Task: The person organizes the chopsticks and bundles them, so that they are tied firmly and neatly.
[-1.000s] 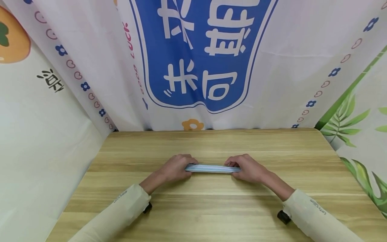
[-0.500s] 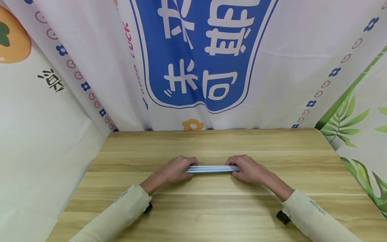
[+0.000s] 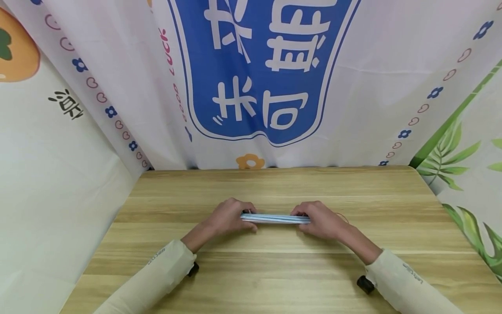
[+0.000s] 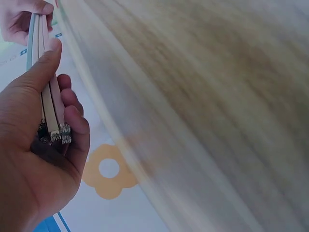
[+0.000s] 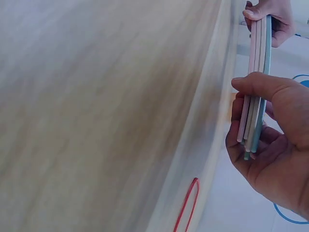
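Observation:
A slim bundle of pastel pencils (image 3: pixel 275 218), blue, white and pink, spans the gap between both hands above the table. My left hand (image 3: pixel 231 216) holds one end, its thumb along the pencils and its fingers curled behind them. Silvery bands show on the pencil ends (image 4: pixel 60 134) in the left wrist view, with something dark beside the palm. My right hand (image 3: pixel 321 220) grips the other end between thumb and curled fingers. There the plain pencil ends (image 5: pixel 250 137) sit slightly uneven. A thin red loop, like a rubber band (image 5: pixel 195 181), sticks out by the right wrist.
The wood-grain table (image 3: pixel 274 270) lies under both forearms. A white curtain with a blue printed panel (image 3: pixel 255 87) hangs at its back edge. Printed sheets (image 3: pixel 470 174) flank the sides. Small black devices (image 3: pixel 365 284) are strapped under the cream sleeves (image 3: pixel 157 272).
The pencil bundle has turned a little, with more blue facing up. My left thumb has shifted down toward the near side. The red loop shows more clearly beyond the right wrist.

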A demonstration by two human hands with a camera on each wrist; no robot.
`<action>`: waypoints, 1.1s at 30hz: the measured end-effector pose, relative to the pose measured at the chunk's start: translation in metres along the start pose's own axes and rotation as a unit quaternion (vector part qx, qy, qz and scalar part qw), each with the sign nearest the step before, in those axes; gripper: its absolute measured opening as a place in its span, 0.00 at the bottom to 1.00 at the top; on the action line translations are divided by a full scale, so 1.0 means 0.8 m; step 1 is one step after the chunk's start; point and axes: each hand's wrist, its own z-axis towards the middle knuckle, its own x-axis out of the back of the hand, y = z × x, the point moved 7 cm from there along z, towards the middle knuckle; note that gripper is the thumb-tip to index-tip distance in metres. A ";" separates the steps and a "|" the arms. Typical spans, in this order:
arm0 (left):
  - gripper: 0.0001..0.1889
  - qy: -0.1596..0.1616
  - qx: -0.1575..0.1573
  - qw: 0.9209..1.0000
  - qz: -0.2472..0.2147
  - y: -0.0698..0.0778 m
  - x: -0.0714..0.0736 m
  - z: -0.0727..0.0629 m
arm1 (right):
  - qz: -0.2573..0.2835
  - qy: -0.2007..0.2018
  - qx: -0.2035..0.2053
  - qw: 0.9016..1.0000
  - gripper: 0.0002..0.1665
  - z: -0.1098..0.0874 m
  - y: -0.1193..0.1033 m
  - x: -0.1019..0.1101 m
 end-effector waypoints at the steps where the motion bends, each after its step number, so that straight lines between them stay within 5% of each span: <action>1: 0.22 0.004 -0.002 1.000 0.001 0.001 0.001 0.000 | 0.002 0.002 0.000 1.000 0.13 0.000 -0.001 0.001; 10: 0.14 0.037 -0.015 0.999 -0.004 0.003 0.006 0.002 | 0.017 0.019 -0.017 1.000 0.09 -0.005 -0.007 0.014; 22: 0.12 0.058 0.002 0.995 -0.076 0.004 0.021 0.004 | 0.059 0.060 -0.014 0.996 0.08 -0.014 -0.007 0.028; 33: 0.13 0.084 -0.001 0.986 -0.141 0.010 0.032 0.000 | 0.134 0.113 -0.047 0.983 0.11 -0.022 -0.001 0.041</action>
